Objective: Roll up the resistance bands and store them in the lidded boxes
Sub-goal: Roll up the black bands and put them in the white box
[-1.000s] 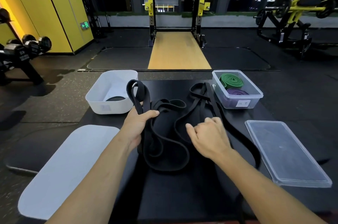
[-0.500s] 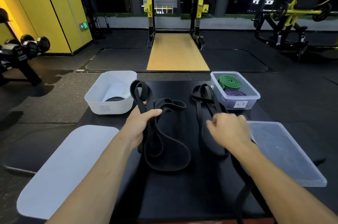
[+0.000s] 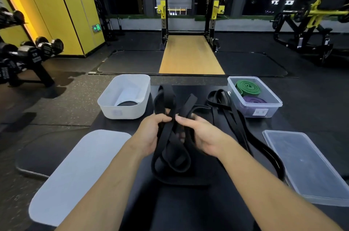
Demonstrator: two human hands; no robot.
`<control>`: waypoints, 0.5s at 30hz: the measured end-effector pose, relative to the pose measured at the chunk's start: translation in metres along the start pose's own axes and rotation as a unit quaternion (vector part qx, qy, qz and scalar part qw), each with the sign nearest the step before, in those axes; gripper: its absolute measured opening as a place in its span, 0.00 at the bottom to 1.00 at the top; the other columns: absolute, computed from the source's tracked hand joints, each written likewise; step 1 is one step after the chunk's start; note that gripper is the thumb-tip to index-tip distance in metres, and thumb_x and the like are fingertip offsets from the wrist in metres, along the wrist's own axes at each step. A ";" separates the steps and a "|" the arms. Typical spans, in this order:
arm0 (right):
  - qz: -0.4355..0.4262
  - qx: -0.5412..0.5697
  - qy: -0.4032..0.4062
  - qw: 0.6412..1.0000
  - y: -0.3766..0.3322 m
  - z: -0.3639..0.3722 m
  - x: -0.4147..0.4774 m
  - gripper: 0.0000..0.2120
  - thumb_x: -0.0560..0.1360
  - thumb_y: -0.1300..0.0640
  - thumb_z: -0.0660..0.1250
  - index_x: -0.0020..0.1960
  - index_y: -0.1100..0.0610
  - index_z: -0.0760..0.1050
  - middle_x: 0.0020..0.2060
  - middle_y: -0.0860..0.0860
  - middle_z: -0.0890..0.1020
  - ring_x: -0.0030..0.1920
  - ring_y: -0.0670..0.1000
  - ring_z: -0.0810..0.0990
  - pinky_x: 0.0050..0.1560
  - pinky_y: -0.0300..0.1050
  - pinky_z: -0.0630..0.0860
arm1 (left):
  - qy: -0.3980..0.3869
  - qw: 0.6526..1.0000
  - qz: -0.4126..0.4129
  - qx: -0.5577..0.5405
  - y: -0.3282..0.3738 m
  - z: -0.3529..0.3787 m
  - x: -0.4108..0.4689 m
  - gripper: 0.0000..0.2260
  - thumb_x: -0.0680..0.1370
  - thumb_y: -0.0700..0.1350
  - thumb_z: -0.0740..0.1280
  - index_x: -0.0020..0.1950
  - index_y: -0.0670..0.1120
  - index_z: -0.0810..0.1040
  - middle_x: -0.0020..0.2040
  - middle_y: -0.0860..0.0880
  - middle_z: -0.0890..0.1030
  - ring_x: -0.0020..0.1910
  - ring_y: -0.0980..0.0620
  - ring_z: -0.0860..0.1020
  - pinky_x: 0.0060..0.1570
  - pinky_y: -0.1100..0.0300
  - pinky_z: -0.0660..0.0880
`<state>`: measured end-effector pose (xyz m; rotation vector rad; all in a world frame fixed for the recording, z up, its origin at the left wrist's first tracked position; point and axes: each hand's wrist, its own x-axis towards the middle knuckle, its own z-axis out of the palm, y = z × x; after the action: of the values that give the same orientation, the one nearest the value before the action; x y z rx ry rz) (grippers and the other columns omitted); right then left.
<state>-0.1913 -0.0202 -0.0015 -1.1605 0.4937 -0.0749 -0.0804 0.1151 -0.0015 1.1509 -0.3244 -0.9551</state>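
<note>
A loose black resistance band (image 3: 171,162) hangs in tangled loops over the black table (image 3: 188,208). My left hand (image 3: 151,132) grips its strands from the left and my right hand (image 3: 203,136) pinches them from the right, fingertips almost meeting. More black bands (image 3: 226,115) lie stretched out to the right. The white box (image 3: 125,96) at the back left holds one rolled black band (image 3: 127,103). The clear box (image 3: 255,96) at the back right holds a rolled green band (image 3: 248,88) and a rolled purple band (image 3: 254,100).
A white lid (image 3: 75,164) lies at the front left and a clear lid (image 3: 309,166) at the front right. On the gym floor stand a dumbbell rack (image 3: 28,53) to the left, a squat rack (image 3: 188,4) ahead and a machine (image 3: 311,23) far right.
My right hand has let go of the bands on the right and come left onto the band my left hand holds. The loops are now lifted and gathered between both hands.
</note>
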 end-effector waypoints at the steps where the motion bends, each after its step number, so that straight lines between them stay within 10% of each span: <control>1: -0.015 -0.024 0.033 0.999 0.000 -0.001 0.003 0.14 0.79 0.58 0.73 0.63 0.57 0.80 0.55 0.57 0.87 0.43 0.55 0.86 0.40 0.45 0.81 | 0.003 1.000 0.000 -0.005 0.001 0.000 0.001 0.17 0.81 0.35 0.59 0.68 0.33 0.77 0.56 0.35 0.85 0.47 0.40 0.86 0.46 0.46 0.86; 4: -0.054 -0.126 0.139 0.981 -0.004 -0.008 0.011 0.05 0.81 0.65 0.66 0.54 0.59 0.78 0.52 0.62 0.86 0.29 0.52 0.79 0.28 0.43 0.73 | 0.037 0.999 0.021 0.022 0.002 -0.004 0.000 0.16 0.81 0.34 0.58 0.64 0.36 0.81 0.49 0.42 0.87 0.40 0.50 0.85 0.39 0.58 0.84; 8: -0.119 -0.072 0.182 0.973 -0.007 -0.024 0.018 0.10 0.81 0.67 0.59 0.54 0.58 0.78 0.44 0.58 0.87 0.26 0.50 0.72 0.27 0.43 0.68 | 0.059 0.997 0.049 0.019 0.003 -0.020 0.001 0.15 0.80 0.36 0.61 0.63 0.38 0.82 0.58 0.42 0.86 0.59 0.45 0.84 0.62 0.49 0.81; 15: -0.140 -0.057 0.231 0.961 -0.021 -0.037 0.038 0.12 0.79 0.65 0.58 0.51 0.51 0.76 0.34 0.52 0.77 0.26 0.50 0.67 0.29 0.43 0.63 | 0.008 0.995 0.081 0.055 -0.001 -0.032 -0.006 0.28 0.75 0.58 0.71 0.68 0.41 0.80 0.63 0.48 0.84 0.63 0.52 0.82 0.47 0.63 0.79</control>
<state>-0.1687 -0.0726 -0.0067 -1.3242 0.7482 -0.5808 -0.0630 0.1393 -0.0143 1.2133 -0.4555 -0.7934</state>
